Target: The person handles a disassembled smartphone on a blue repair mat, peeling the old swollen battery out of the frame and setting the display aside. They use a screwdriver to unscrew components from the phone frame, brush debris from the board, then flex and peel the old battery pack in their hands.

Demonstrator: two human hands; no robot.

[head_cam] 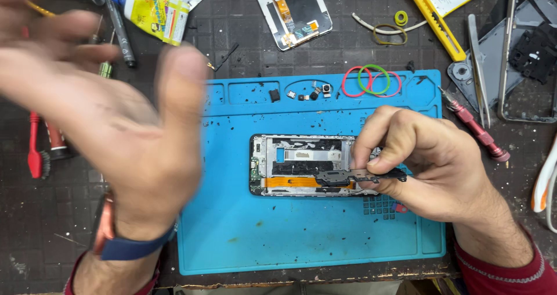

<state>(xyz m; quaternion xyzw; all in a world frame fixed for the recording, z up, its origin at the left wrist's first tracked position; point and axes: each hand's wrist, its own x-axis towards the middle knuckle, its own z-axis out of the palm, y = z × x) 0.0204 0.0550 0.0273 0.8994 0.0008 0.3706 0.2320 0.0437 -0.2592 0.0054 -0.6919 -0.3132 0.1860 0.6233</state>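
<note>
1. Right hand [426, 164]: fingers pinched on a flat black part [348, 177], held just above the open phone [301, 165].
2. Left hand [110, 109]: raised off the bench, palm spread, fingers apart, holding nothing; blurred, so finer detail cannot be told.
3. Phone: back removed, lying lengthwise at the middle of the blue mat [313, 237]; an orange strip runs along its lower edge.
4. Mat tray, upper edge: small black components [316, 92] and three rubber bands [372, 81], red, green and pink.
5. Bench, upper left: glue tube [152, 11] beside a dark pen [120, 31].
6. Bench, top centre: white phone panel [293, 11].
7. Bench, right: tweezers [478, 68], red screwdriver [478, 129], yellow knife [434, 19].
</note>
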